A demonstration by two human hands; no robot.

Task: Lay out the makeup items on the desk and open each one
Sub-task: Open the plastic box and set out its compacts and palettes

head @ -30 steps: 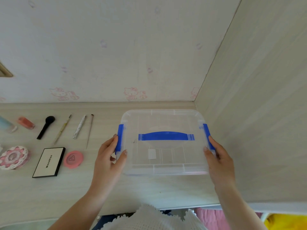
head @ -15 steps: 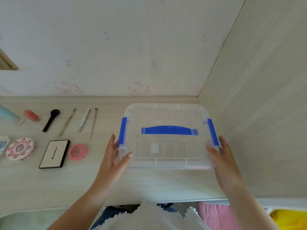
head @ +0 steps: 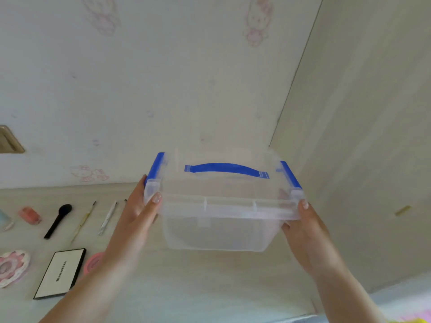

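Lying along the left of the desk [head: 210, 287] are the makeup items: a pink flower-shaped case [head: 12, 268] at the edge, a pink bottle [head: 30, 215], a black brush [head: 57, 220], two slim pencils, a flat white palette [head: 61, 273] with a black rim and a round pink compact [head: 92, 262] partly hidden by the forearm. None of them looks opened as far as the head view shows. Further right, the left hand [head: 137, 213] grips the left end of a clear storage box [head: 221, 206], thumb curled over the lid's rim just below the blue latch [head: 155, 169]. The box is held up off the desk, lid on, blue handle [head: 225, 169] on top, and it looks empty. At its right end the right hand [head: 303, 231] holds it likewise, thumb on the rim and fingers wrapped beneath. By my reading, laying out is finished and the box is being cleared away. Next would be setting it down clear of the row, then opening each item in turn, steadying small cases with one hand.
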